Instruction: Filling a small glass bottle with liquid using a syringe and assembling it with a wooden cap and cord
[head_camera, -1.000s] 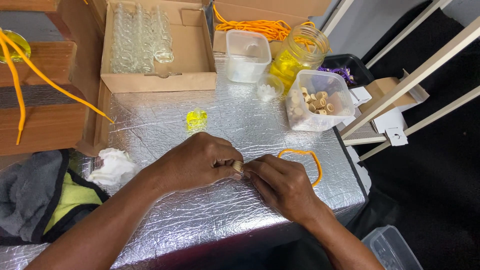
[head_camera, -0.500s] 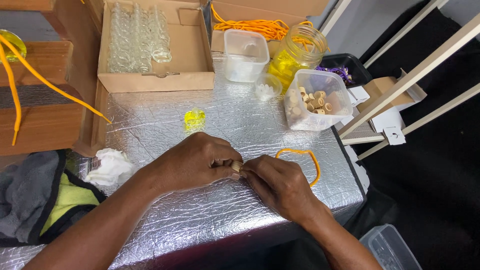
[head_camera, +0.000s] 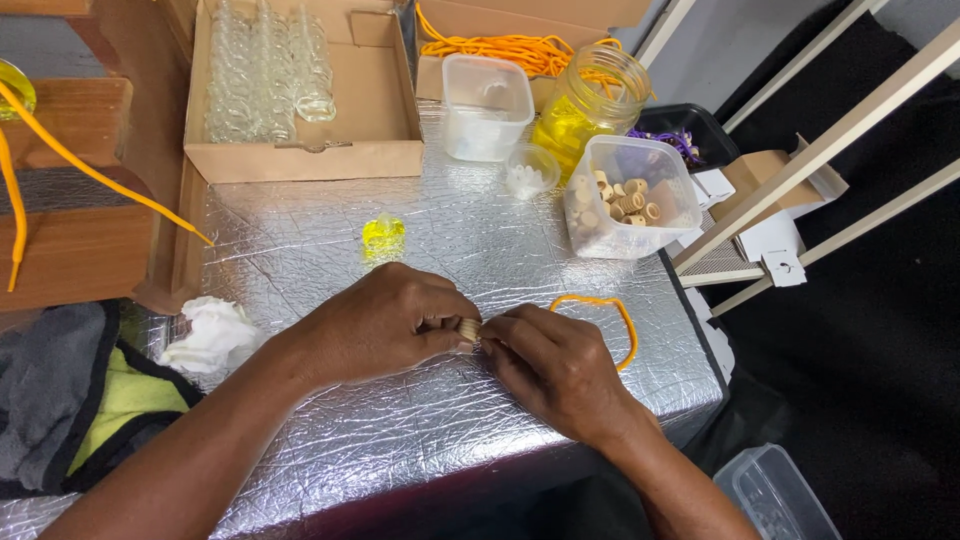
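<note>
Gripping a small cork (head_camera: 468, 328) between pinched fingertips, the left hand (head_camera: 385, 322) meets the right hand (head_camera: 555, 365), fingers closed on the orange cord (head_camera: 610, 318); threading appears underway, needing steady alignment. Beyond sits the cork tub (head_camera: 630, 200).

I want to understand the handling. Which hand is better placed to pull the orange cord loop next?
Probably the right hand: the orange cord loop lies right beside it, while the left hand pinches the small cork piece.
</note>
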